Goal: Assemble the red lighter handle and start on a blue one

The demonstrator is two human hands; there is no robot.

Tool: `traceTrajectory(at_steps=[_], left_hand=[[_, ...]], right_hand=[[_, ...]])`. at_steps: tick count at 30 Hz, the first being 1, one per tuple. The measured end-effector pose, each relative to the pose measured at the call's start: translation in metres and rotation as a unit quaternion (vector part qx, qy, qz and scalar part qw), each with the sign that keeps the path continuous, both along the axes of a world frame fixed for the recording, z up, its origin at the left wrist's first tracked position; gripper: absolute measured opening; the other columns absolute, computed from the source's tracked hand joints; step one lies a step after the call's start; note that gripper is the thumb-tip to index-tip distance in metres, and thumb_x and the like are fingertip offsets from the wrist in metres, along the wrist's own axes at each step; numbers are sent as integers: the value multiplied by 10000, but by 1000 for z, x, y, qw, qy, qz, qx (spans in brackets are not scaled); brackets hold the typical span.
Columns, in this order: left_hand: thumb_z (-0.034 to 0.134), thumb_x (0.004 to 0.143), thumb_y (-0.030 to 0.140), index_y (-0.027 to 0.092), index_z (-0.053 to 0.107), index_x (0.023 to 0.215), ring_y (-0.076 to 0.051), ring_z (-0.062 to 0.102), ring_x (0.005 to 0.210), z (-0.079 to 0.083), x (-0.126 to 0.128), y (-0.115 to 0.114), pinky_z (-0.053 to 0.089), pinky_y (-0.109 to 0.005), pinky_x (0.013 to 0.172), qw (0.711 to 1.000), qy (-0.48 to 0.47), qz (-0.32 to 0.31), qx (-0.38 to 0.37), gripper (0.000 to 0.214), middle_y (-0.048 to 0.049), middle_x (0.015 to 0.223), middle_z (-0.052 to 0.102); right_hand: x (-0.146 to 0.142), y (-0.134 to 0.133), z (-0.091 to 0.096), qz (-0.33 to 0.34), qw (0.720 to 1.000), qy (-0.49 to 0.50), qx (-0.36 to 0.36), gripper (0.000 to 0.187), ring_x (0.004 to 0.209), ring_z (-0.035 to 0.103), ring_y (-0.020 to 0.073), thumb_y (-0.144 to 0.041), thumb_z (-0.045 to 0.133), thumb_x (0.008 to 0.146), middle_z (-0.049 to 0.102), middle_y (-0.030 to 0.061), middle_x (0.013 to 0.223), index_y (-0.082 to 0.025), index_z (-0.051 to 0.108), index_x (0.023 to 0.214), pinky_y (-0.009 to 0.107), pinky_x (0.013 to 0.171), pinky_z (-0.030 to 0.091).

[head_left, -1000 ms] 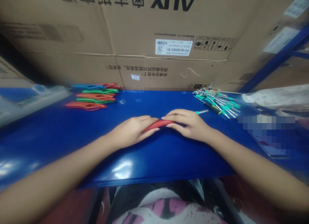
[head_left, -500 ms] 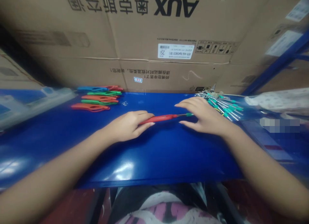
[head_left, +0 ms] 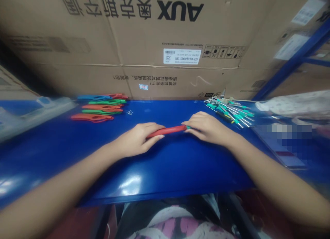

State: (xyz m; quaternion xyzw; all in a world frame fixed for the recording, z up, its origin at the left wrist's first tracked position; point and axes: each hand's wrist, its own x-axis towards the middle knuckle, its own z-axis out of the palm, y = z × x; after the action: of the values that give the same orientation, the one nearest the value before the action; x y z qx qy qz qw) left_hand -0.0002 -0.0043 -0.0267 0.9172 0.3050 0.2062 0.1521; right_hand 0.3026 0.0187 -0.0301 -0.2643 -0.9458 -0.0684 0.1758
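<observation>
A slim red handle [head_left: 168, 130] lies across the middle of the blue table [head_left: 165, 170]. My left hand [head_left: 138, 140] grips its left end with curled fingers. My right hand [head_left: 207, 127] is closed over its right end, where a small green tip peeks out beside the fingers. A heap of thin metal rods with green collars [head_left: 232, 111] lies just right of my right hand.
Several red, green and blue plastic handles [head_left: 100, 108] lie in a stack at the back left. Large cardboard boxes [head_left: 160, 43] wall off the back of the table. A clear plastic box [head_left: 33, 111] sits far left; a blue rack post [head_left: 291, 63] rises at right.
My right hand, which had reached toward the heap of rods half a second ago, has come back onto the right end of the red handle. My left hand has stayed put.
</observation>
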Motion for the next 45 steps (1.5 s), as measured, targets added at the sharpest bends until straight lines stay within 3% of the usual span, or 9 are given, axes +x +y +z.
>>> traceTrajectory(at_steps=[8, 13, 17, 20, 23, 26, 32, 38, 45], left_hand=[[607, 963, 377, 161, 716, 1179, -168, 673, 798, -4, 2, 0, 513, -271, 745, 997, -72, 28, -15, 325, -69, 973, 758], [646, 917, 479, 127, 724, 793, -81, 482, 480, -2, 4, 1, 365, -194, 452, 948, -145, 67, -274, 382, -7, 597, 634], [670, 888, 506, 112, 706, 820, -47, 351, 394, -9, 7, 2, 228, -189, 373, 889, -179, 68, -417, 401, 6, 569, 580], [665, 895, 493, 114, 690, 793, -64, 405, 447, -14, 7, 0, 290, -194, 420, 917, -154, 62, -362, 392, 7, 584, 572], [643, 921, 443, 119, 717, 867, -84, 435, 520, -15, 4, -2, 333, -208, 491, 969, -102, 35, -223, 337, 14, 619, 569], [608, 954, 400, 123, 735, 965, -101, 467, 568, -15, 2, -3, 364, -230, 556, 992, -60, -1, -110, 305, 1, 677, 613], [535, 999, 412, 136, 721, 996, -126, 532, 595, -14, 2, 1, 412, -247, 591, 997, -16, -9, -71, 333, -18, 723, 653], [379, 1059, 448, 182, 604, 1302, -212, 636, 992, -10, 0, 7, 503, -332, 909, 998, 51, 16, -41, 424, -99, 1112, 643], [366, 1054, 451, 156, 580, 1200, -249, 613, 1032, -10, -11, 41, 497, -376, 940, 991, 112, 65, 28, 392, -123, 1128, 612]], right_hand=[[-6, -4, -2, 24, 998, 49, 26, 299, 903, 660, 228, -338, 559, 1001, 762, 122, 1053, -134, 691, 1175, 374, 799, 491], [-6, -9, 4, 32, 998, 34, 35, 250, 858, 639, 221, -266, 498, 1021, 747, 123, 957, -129, 692, 1098, 383, 786, 474], [-9, -13, 1, 45, 996, 9, 71, 269, 785, 594, 214, -253, 462, 1034, 714, 126, 854, -106, 686, 1023, 364, 723, 446], [-11, -15, 0, 44, 997, -12, 67, 299, 753, 556, 207, -245, 429, 1043, 685, 119, 810, -105, 683, 970, 352, 708, 431], [-12, -17, -1, 52, 997, -19, 54, 312, 730, 528, 198, -244, 431, 1042, 664, 107, 778, -105, 686, 930, 338, 703, 423], [-13, -18, -3, 55, 997, -19, 57, 310, 715, 515, 198, -247, 445, 1038, 655, 99, 752, -101, 693, 924, 334, 688, 410], [-14, -11, -12, 41, 999, -16, 12, 272, 747, 538, 203, -265, 480, 1025, 679, 92, 789, -116, 700, 966, 337, 721, 428], [-16, -2, -17, -42, 995, -2, -86, 175, 846, 601, 214, -271, 563, 984, 698, 81, 895, -148, 688, 996, 352, 786, 465], [-16, -7, -10, -126, 991, 16, -42, 311, 1051, 581, 280, -325, 547, 986, 655, 121, 1164, -185, 625, 1253, 441, 894, 473]])
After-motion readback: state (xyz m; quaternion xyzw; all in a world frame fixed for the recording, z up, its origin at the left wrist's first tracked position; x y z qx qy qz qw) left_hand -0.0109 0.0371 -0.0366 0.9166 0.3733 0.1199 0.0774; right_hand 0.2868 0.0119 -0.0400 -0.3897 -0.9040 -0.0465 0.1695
